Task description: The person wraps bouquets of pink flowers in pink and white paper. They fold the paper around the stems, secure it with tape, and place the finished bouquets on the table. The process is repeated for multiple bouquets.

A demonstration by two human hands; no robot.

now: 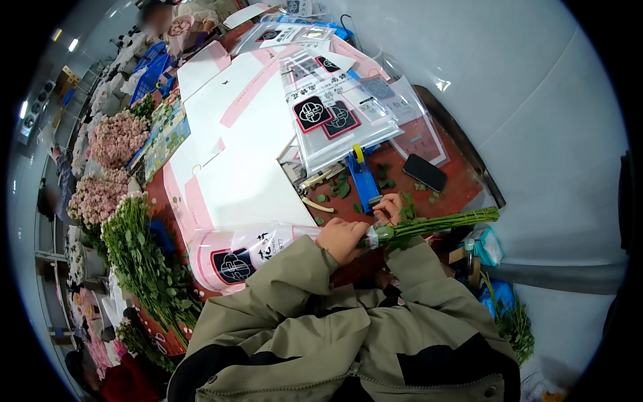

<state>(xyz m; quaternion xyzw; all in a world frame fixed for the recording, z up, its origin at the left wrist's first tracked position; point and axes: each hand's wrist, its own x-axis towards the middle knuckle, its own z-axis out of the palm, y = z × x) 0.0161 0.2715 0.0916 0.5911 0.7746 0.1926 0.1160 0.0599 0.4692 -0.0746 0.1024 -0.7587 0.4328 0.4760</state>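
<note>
A wrapped bouquet lies across the front of the table, its clear and pink printed sleeve [274,248] to the left and its bare green stems [442,221] to the right. My left hand [344,238] is closed around the narrow neck of the sleeve. Just right of it, a shiny band [372,237] circles the stems. My right hand [389,208] is at the cutter end of a blue tape dispenser [362,178], fingers bent; whether they pinch any tape is too small to tell. A yellow roll [357,153] sits at the dispenser's far end.
Pruning shears [317,198] and loose leaves [343,187] lie left of the dispenser, a black phone [425,172] to its right. Beyond are printed clear sleeves [341,110] and white sheets [241,166]. Leafy stems [145,261] and pink flowers [118,138] line the left. Another person [193,20] holds a bouquet.
</note>
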